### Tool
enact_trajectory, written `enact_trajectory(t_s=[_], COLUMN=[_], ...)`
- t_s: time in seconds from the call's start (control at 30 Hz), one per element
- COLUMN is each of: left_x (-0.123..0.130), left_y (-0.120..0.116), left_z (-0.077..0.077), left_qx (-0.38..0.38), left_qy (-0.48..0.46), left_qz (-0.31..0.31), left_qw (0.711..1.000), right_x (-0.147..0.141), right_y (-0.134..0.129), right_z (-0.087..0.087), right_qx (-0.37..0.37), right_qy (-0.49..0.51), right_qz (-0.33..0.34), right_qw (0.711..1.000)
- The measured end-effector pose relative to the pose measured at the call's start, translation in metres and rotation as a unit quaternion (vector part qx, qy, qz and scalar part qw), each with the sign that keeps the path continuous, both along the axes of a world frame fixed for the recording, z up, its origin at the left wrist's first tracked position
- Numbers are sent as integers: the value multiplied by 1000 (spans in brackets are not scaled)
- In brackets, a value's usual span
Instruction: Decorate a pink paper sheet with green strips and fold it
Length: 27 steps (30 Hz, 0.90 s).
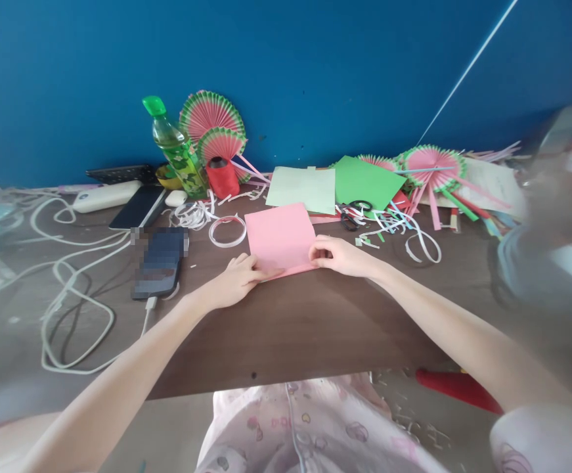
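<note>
A square sheet of pink paper (280,235) lies on the desk in front of me, with a narrow fold along its near edge. At the fold's left end, my left hand (239,279) presses down with its fingertips on the paper. My right hand (332,255) pinches the near right corner of the same sheet, thumb and fingers together. Just behind the pink sheet are a pale green sheet (300,190) and a bright green sheet (368,184). Black-handled scissors (354,215) rest to the right of it, and a roll of clear tape (227,232) to the left.
Pleated pink-and-green paper fans (211,118) lean on the blue wall, with another fan (431,167) at right. A green-capped bottle (175,148) and red thread spool (222,179) stand at back left. A phone (160,263) and white cable (83,295) lie left; paper strips (398,223) are scattered.
</note>
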<state>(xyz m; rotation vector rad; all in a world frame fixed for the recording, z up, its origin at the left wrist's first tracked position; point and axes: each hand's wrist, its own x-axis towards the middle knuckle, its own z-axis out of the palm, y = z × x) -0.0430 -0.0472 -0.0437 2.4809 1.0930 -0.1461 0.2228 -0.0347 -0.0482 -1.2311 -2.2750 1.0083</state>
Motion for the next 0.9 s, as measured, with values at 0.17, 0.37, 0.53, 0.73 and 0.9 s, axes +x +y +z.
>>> enact_trajectory(t_s=[0.17, 0.37, 0.53, 0.73, 0.9], left_x=[1, 0, -3, -6, -4], left_y=[0, 1, -1, -2, 0], left_z=[2, 2, -3, -8, -2], left_qx=[14, 51, 99, 143, 110], left_qy=[25, 41, 43, -14, -2], left_qz=[-14, -40, -49, -56, -85], left_qw=[999, 997, 993, 988, 990], right_x=[0, 2, 2, 3, 2], right_y=[0, 2, -1, -6, -5], right_z=[2, -5, -10, -14, -14], right_qx=[0, 16, 34, 99, 141], right_qy=[-6, 5, 18, -6, -70], right_qz=[3, 11, 13, 58, 118], right_qw=[1000, 1000, 999, 993, 981])
